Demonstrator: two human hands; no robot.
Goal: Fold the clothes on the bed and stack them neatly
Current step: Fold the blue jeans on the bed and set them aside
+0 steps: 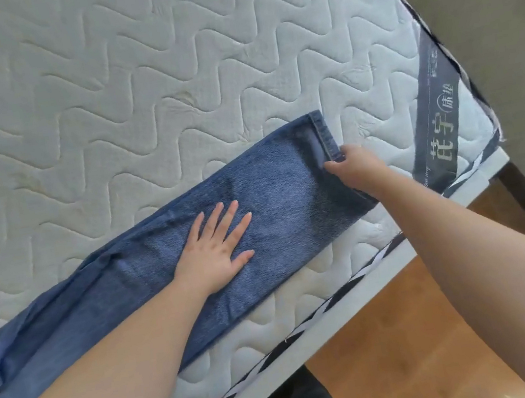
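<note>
Jeans laid long along the near edge of the mattress

Your left hand [216, 244] presses flat, fingers spread, mid-leg on the jeans [148, 273]; your right hand [353, 166] pinches the hem [325, 134] at the far-right end, long axis running left.

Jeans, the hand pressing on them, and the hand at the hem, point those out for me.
jeans [287, 191]: head view, bare denim of the leg.
left hand [216, 244]: head view, back of the hand, flat on the denim.
right hand [354, 166]: head view, knuckles, pinching the hem.
</note>
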